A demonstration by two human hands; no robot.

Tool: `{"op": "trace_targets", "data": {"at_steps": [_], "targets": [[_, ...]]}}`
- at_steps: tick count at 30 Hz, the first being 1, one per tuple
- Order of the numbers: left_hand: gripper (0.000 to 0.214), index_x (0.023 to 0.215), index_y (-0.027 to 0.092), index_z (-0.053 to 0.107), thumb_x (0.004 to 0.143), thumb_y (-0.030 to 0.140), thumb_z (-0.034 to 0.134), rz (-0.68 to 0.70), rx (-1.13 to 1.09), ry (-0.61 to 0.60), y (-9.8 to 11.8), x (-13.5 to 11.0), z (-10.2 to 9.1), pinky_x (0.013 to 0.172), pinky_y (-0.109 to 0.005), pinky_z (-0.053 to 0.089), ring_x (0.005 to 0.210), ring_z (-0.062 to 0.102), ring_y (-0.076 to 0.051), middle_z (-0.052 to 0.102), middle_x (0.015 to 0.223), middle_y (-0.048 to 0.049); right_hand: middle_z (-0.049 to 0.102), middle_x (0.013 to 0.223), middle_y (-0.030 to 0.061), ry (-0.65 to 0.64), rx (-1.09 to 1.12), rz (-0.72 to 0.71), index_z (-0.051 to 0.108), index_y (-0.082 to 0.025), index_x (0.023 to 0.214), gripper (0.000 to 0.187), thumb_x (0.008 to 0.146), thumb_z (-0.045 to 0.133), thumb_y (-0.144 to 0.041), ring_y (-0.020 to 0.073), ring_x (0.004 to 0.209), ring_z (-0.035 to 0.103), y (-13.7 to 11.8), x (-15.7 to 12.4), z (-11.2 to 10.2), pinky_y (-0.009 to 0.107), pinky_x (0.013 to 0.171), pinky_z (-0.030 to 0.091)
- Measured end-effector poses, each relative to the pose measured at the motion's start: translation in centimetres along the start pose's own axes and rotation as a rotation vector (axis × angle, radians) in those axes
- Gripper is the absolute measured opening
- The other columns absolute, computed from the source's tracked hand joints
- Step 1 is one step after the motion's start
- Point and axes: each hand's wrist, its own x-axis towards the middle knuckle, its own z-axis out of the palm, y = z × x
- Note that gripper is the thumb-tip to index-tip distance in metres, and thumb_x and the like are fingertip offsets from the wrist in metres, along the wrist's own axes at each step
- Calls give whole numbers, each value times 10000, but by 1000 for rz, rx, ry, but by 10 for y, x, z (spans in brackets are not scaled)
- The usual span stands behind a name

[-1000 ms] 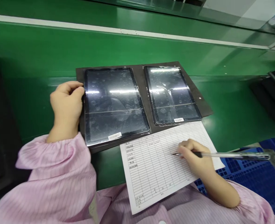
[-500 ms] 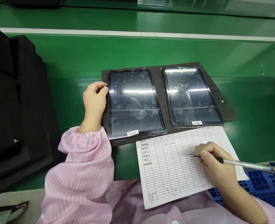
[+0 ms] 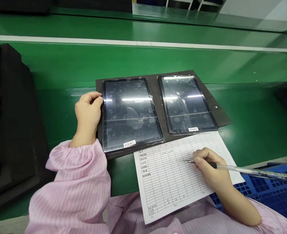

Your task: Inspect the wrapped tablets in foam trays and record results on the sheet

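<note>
Two dark tablets wrapped in clear film lie side by side on a black mat (image 3: 222,115) on the green bench. My left hand (image 3: 87,112) rests curled against the left edge of the left tablet (image 3: 130,113), thumb and fingers gripping that edge. The right tablet (image 3: 187,102) lies untouched. My right hand (image 3: 208,167) is closed on a clear pen (image 3: 250,171), with the tip on a printed ruled form sheet (image 3: 172,182) that lies in front of the mat and overhangs the bench edge.
Black foam trays (image 3: 9,130) are stacked at the left. A blue plastic crate (image 3: 277,195) sits at the lower right below the bench. A white stripe (image 3: 143,43) runs along the green surface behind the mat. My sleeves are pink-striped.
The view swung left and then partly back. Both hands keep their places: left at the tablet's edge, right holding the pen on the sheet.
</note>
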Motion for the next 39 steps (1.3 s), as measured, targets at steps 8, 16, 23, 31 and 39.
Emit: {"op": "trace_targets", "data": {"at_steps": [8,16,23,31,39], "targets": [[208,840,168,709,669,187,592,-12,3,16,-2,1,0,884,-323,452,900,615,-194,696,897,-28,491,479,-32,22,-56,-24,512,-198,584,224,767,622,-265,117,457,449,-4,4,2,235,436,368],[222,850,155,706,669,199,586,-12,27,30,1,2,1,887,-328,451,910,615,-198,694,913,-45,645,631,20,-75,-110,19,643,-207,747,127,752,649,-333,158,578,595,-18,11,0,250,520,480],[180,812,173,694,688,183,563,-1,64,-2,1,-1,-2,890,-283,444,929,612,-173,693,912,-27,604,570,12,-104,-198,-28,614,-217,612,212,785,629,-338,153,547,566,-38,24,-6,253,513,457],[212,838,171,705,677,206,572,-21,48,16,2,0,0,898,-309,442,931,610,-187,696,919,-28,572,498,2,0,-236,32,508,-200,504,277,681,661,-348,136,477,531,-24,37,15,241,454,431],[245,870,176,723,664,213,595,-42,63,63,-1,3,2,900,-347,467,907,627,-210,703,923,-32,448,429,-42,59,-299,-111,406,-193,470,309,726,575,-236,80,398,405,-17,39,22,201,402,333]]}}
